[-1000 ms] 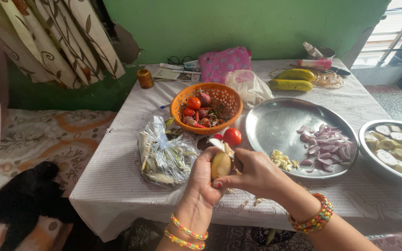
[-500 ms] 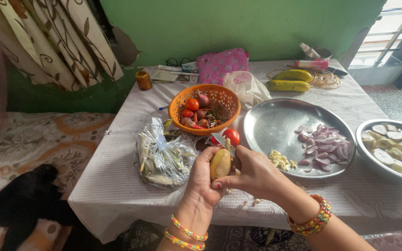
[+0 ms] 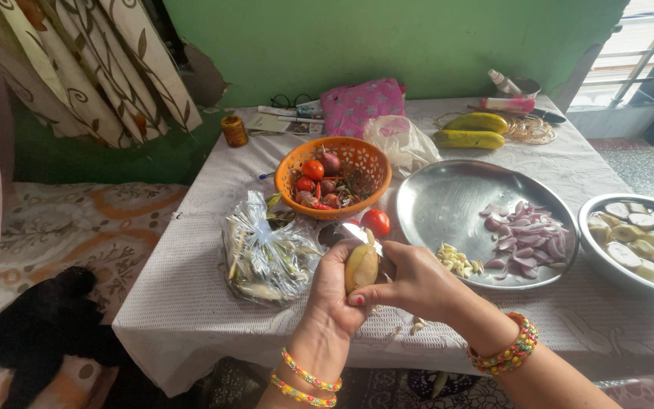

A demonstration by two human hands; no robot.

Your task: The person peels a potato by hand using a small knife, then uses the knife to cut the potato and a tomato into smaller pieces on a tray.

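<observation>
My left hand [image 3: 332, 291] holds a small yellow-brown potato [image 3: 361, 266] upright above the near edge of the white-clothed table [image 3: 191, 280]. My right hand [image 3: 418, 284] grips a knife whose short blade [image 3: 356, 231] lies against the potato's top. A strip of peel curls near the blade. The knife's handle is hidden inside my fist. A red tomato [image 3: 376, 222] lies on the cloth just beyond my hands.
An orange basket [image 3: 357, 160] of tomatoes and onions stands behind, a clear bag of greens [image 3: 266, 254] to the left. A steel plate [image 3: 448, 201] with sliced onion [image 3: 527, 238] and garlic [image 3: 457, 261], and a bowl of cut pieces [image 3: 641, 238], sit right. Cucumbers [image 3: 471, 130] lie far back.
The knife blade has shifted along the potato's top while my left hand turned the potato slightly. Both hands stay in the same place over the table's edge.
</observation>
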